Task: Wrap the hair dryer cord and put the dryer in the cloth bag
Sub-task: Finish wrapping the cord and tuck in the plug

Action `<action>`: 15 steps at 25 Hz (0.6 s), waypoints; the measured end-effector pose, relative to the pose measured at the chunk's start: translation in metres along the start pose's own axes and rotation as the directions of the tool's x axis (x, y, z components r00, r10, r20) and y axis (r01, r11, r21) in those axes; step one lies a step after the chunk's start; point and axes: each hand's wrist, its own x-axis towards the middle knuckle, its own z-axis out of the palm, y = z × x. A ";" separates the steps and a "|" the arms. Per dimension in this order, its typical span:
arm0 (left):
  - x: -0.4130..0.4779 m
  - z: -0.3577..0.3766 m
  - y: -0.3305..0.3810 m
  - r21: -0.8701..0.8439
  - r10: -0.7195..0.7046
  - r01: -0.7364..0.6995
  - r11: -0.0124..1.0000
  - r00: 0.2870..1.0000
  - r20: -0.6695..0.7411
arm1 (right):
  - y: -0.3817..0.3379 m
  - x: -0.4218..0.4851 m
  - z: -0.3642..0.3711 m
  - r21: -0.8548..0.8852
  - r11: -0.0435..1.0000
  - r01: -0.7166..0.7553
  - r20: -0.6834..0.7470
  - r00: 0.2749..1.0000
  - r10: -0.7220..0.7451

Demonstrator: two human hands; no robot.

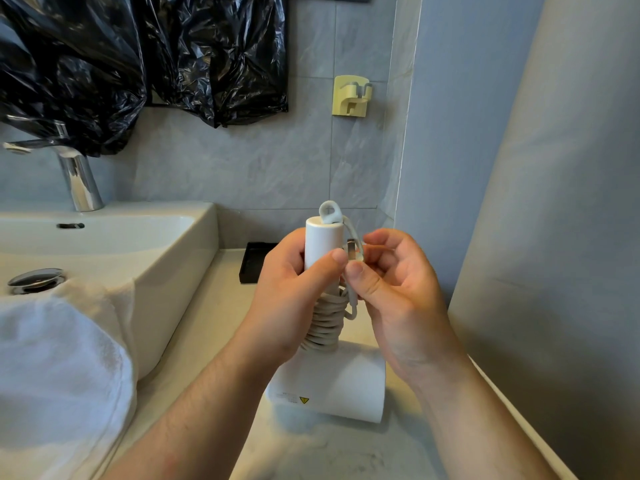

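Both forearms reach in over the desk [214,327]: left hand [294,292] grips upended hair dryer [323,247] by its handle, right hand [398,289] pinches plug [352,251] beside coiled cord [327,323]; risk: released plug lets coils spring loose.

Two bare forearms entering from the lower edge, sleeveless as far as visible, with fine hair along them. Left hand [294,292] and right hand [398,296] bare: no gloves, rings, watch or bracelets. Fingernails short and unpainted, thumbnails plainly visible. No markings on wrists.
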 end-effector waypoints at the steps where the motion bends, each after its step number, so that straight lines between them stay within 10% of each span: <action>1: 0.000 0.000 0.000 -0.026 -0.002 0.002 1.000 1.000 0.012 | -0.001 0.001 -0.001 0.000 1.000 -0.031 0.020 0.999 0.031; 15: -0.007 0.000 0.005 -0.099 0.019 -0.010 0.995 0.996 0.087 | -0.010 -0.002 -0.005 -0.019 0.998 -0.066 0.164 0.984 0.068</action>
